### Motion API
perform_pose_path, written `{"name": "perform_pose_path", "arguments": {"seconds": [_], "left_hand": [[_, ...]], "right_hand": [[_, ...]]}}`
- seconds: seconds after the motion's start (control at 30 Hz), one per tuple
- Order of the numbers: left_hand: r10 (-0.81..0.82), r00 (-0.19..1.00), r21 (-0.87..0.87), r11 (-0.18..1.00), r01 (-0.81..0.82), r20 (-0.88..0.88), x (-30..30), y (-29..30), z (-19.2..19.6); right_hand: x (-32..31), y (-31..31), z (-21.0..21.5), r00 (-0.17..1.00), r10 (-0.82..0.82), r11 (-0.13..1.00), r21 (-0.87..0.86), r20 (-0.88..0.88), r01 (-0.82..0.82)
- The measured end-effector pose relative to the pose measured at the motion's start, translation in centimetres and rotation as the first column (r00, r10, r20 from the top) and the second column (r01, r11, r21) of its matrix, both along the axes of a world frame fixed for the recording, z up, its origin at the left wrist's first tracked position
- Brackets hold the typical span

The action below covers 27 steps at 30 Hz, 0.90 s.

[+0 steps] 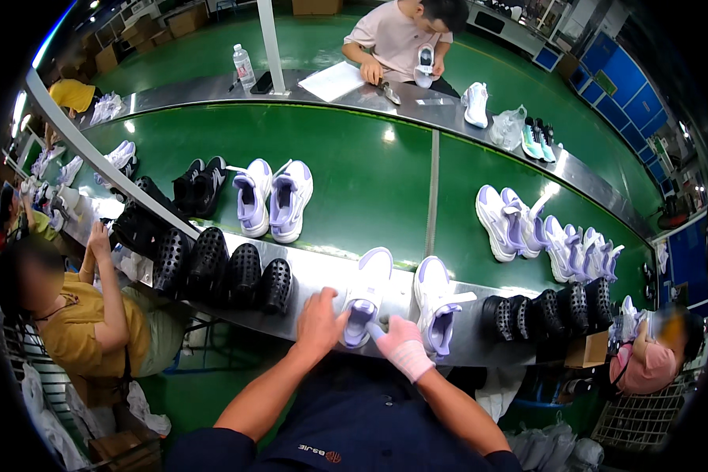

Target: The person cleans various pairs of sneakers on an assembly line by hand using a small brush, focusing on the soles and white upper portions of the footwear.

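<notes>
1. Your left hand (pixel 317 321) is loosely spread, fingers slightly curved, its thumb side against or just beside the nearer white-and-lilac shoe (pixel 368 287). You don't wrap the shoe; the hand seems to serve as a light guide.
2. Your right hand (pixel 405 348), in a pale, thin glove, reaches its thumb to the shoe's heel opening from the other side. Its fingers are partly hidden, so how firmly they close, or whether they grip anything, can't be told.
3. That shoe stands upright between your hands, toe away from you, probably so its opening faces your thumbs.
4. The matching shoe (pixel 433 303) stands just beyond your right hand, also toe away, its white flap sticking out sideways. Keeping it there likely leaves the pair within reach.
5. Both shoes rest on the metal ledge (pixel 322 271) ahead of your hands, which gives a firm base beside the green belt (pixel 362 189).
6. Black holed shoe shapes stand left of your left hand (pixel 207 262) and right of your right hand (pixel 547 315), apparently set aside to leave the middle for the pair.
</notes>
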<state>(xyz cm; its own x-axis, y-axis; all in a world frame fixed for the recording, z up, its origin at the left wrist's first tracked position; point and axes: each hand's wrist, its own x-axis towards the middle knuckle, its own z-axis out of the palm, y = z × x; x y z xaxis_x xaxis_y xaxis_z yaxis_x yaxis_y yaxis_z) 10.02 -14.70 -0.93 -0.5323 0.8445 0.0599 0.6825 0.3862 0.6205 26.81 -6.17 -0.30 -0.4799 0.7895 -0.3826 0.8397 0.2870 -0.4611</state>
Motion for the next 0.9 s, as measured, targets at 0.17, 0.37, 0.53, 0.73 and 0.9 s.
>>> {"name": "perform_pose_path", "arguments": {"seconds": [0.17, 0.37, 0.53, 0.73, 0.9], "left_hand": [[-0.255, 0.948, 0.178, 0.941, 0.289, -0.19, 0.1, 1.5, 0.4], [-0.281, 0.924, 0.199, 0.921, 0.335, -0.258, 0.3, 1.8, -1.2], [-0.233, 0.972, 0.164, 0.958, 0.234, -0.025, 1.7, -0.9, 1.9], [-0.329, 0.859, 0.091, 0.943, 0.319, 0.393, 4.6, -5.6, 5.3], [-0.45, 0.868, 0.062, 0.892, 0.447, 0.212, 9.1, 0.5, 0.7]], "right_hand": [[-1.8, 1.0, -1.4, 0.999, -0.015, 1.0, -0.011, 0.038, 0.015], [-1.3, 0.4, -3.3, 0.99, -0.086, 0.996, -0.002, -0.113, 0.086], [4.5, 0.6, -1.6, 0.952, 0.049, 0.985, -0.141, -0.302, -0.095], [16.0, -0.5, 3.4, 0.872, -0.462, 0.881, 0.028, -0.163, 0.472], [14.7, 2.2, -5.8, 0.727, -0.616, 0.784, -0.147, -0.304, 0.603]]}}
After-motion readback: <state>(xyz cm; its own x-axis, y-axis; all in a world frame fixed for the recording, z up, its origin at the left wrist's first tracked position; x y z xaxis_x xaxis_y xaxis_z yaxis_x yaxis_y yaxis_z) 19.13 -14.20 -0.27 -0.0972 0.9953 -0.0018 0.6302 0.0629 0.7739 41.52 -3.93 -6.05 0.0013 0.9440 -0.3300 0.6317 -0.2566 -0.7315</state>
